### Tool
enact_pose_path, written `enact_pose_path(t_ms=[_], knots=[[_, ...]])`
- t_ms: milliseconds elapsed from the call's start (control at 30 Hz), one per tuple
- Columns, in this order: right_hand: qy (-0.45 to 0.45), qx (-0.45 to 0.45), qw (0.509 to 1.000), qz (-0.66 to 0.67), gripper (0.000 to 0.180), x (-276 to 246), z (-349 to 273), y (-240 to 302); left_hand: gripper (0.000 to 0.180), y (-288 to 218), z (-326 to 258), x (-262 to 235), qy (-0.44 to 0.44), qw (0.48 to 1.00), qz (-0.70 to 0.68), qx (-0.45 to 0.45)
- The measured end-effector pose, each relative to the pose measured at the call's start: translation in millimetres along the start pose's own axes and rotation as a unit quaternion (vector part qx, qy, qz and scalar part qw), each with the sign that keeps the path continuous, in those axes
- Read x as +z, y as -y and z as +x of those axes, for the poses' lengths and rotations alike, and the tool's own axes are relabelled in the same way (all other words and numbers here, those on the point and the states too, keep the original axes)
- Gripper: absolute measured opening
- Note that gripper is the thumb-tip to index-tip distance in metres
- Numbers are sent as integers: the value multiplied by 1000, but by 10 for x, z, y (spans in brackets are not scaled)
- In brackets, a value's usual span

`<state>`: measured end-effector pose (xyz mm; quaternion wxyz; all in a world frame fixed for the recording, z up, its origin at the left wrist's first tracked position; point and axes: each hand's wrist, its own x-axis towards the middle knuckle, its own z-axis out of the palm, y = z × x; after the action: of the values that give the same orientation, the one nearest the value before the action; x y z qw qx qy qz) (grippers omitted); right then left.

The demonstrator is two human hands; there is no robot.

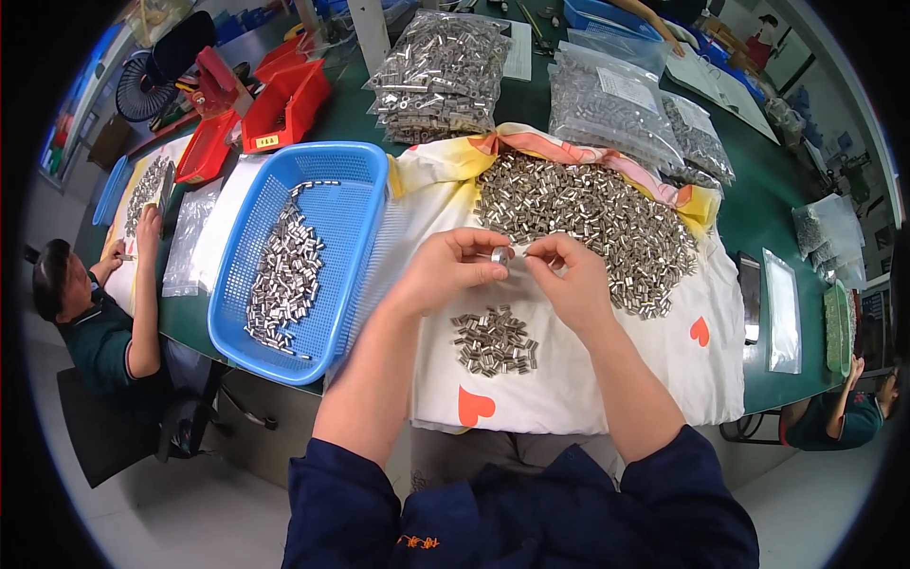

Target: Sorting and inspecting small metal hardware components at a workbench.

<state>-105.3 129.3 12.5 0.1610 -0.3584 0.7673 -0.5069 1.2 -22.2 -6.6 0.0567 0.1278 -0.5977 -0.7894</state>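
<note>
Head view shows the left hand (445,268) pinching a small metal sleeve (500,254) at its fingertips while the right hand (569,280) nips its far end, above the white cloth (588,379) near the table's front edge; a loose pinch could drop it into the small pile (495,341) below.

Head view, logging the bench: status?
Left hand and right hand pinch one small silver metal sleeve. Small sleeve pile on white cloth below. Nothing between.
</note>
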Motion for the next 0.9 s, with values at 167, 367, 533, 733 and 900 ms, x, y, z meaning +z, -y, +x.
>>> enact_pose_path(t_ms=[167,367,533,733,900], knots=[[17,-50,996,76,10,71,-49,-8,34,-64,-35,24,-1,1000,-7,-7],[-11,-81,997,16,9,106,-81,28,34,-34,4,40,10,999,37,10],[-48,-184,975,-114,7,146,-80,56,33,25,21,23,-13,999,38,27],[55,-71,996,15,6,18,-52,67,35,-48,-10,-22,40,995,85,20],[85,-36,996,-4,12,-8,-49,122,34,-90,-75,-46,81,990,114,1]])
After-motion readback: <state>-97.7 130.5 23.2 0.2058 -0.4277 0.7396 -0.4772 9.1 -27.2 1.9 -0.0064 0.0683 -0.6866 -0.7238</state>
